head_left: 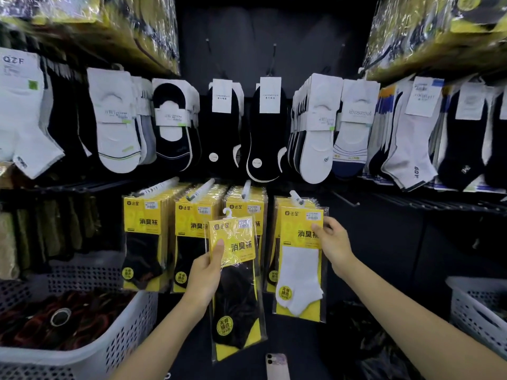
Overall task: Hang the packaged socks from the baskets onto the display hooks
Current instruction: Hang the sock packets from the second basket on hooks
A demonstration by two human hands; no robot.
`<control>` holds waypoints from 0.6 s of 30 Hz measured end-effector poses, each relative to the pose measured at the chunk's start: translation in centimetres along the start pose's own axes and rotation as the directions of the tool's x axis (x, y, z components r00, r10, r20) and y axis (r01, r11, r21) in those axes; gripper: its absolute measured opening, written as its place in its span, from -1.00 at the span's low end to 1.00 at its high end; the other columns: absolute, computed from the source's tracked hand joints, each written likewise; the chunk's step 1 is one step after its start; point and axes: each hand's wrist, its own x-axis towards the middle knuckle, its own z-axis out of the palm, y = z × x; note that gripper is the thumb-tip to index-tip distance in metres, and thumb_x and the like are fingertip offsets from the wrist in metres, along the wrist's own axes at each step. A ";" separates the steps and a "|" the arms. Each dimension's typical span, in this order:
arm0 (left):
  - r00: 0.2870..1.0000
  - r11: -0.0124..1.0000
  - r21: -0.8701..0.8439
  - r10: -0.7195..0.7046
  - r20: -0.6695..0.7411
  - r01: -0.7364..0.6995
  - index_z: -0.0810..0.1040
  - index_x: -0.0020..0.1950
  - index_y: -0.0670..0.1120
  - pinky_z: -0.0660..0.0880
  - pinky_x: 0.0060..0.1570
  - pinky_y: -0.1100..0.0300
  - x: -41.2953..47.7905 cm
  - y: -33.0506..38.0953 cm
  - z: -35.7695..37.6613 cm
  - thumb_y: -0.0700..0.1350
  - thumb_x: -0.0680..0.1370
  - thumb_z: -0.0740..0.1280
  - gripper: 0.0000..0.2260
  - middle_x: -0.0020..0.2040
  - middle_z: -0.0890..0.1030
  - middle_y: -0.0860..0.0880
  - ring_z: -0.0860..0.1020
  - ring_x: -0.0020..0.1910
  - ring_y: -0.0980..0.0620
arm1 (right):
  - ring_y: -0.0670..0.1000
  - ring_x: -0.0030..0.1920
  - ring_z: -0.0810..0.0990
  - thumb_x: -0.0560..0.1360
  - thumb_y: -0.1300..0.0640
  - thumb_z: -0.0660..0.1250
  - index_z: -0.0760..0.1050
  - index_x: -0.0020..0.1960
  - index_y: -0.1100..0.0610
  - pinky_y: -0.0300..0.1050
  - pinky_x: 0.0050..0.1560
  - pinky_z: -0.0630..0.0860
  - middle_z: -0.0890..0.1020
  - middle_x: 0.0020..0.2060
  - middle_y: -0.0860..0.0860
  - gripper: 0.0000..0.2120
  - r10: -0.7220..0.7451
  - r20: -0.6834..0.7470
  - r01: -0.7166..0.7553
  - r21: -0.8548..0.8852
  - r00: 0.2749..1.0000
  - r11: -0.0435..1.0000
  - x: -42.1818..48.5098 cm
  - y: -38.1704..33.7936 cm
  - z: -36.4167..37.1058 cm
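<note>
My left hand [207, 272] grips a yellow pack of black socks [237, 286] by its left edge, holding it upright in front of the lower hook row; its small white hanger points up. My right hand [333, 241] pinches the right edge of a yellow pack of white socks [300, 263] that hangs at the front of the rightmost filled hook [296, 197]. Three more hooks to the left carry stacks of yellow packs with black socks [144, 242].
A white perforated basket [120, 338] with dark packs stands at lower left, another white basket [477, 311] at right. A phone [277, 366] lies at the bottom centre. Loose socks hang in a row above. A bare hook [345, 200] sticks out right of the white-sock pack.
</note>
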 end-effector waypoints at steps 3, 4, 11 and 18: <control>1.000 1.000 0.006 -0.009 -0.008 0.009 0.26 -0.32 -0.11 0.19 -0.36 0.32 0.3 -0.5 0.4 0.20 0.56 0.13 -0.57 -0.46 0.26 0.08 0.23 -0.44 0.13 | -0.13 -0.24 0.62 0.58 0.26 0.26 0.48 0.07 0.20 -0.39 -0.42 0.50 0.64 -0.19 -0.01 -0.91 0.014 -0.028 -0.014 -0.020 1.000 1.000 1.0 0.8 0.5; 1.000 1.000 -0.007 -0.011 -0.010 0.011 0.23 -0.36 -0.10 0.20 -0.35 0.32 0.4 -0.7 0.5 0.19 0.57 0.13 -0.56 -0.49 0.24 0.10 0.23 -0.44 0.11 | -0.13 -0.25 0.62 0.57 0.25 0.26 0.48 0.06 0.19 -0.40 -0.42 0.50 0.64 -0.20 -0.01 -0.92 0.019 -0.042 -0.020 -0.022 0.999 1.000 1.4 1.2 0.6; 0.998 0.998 -0.038 -0.051 0.025 0.052 0.35 -0.34 -0.12 0.24 -0.36 0.39 1.1 -1.8 1.0 0.17 0.58 0.13 -0.57 -0.44 0.37 0.11 0.33 -0.41 0.20 | -0.12 -0.23 0.51 0.44 0.02 0.46 0.47 0.00 0.14 -0.28 -0.28 0.40 0.56 -0.20 -0.04 -0.73 0.096 -0.300 -0.132 -0.103 0.949 0.986 3.4 3.6 0.8; 0.998 0.997 -0.072 -0.037 0.049 0.040 0.39 -0.39 0.03 0.35 -0.37 0.48 0.5 -2.1 1.7 0.12 0.59 0.16 -0.63 -0.54 0.48 0.20 0.49 -0.45 0.30 | 0.09 -0.04 0.58 0.47 0.08 0.43 0.51 0.04 0.20 0.01 0.03 0.55 0.62 0.00 0.16 -0.75 0.164 -0.327 -0.218 -0.136 0.931 0.966 1.1 5.7 -0.3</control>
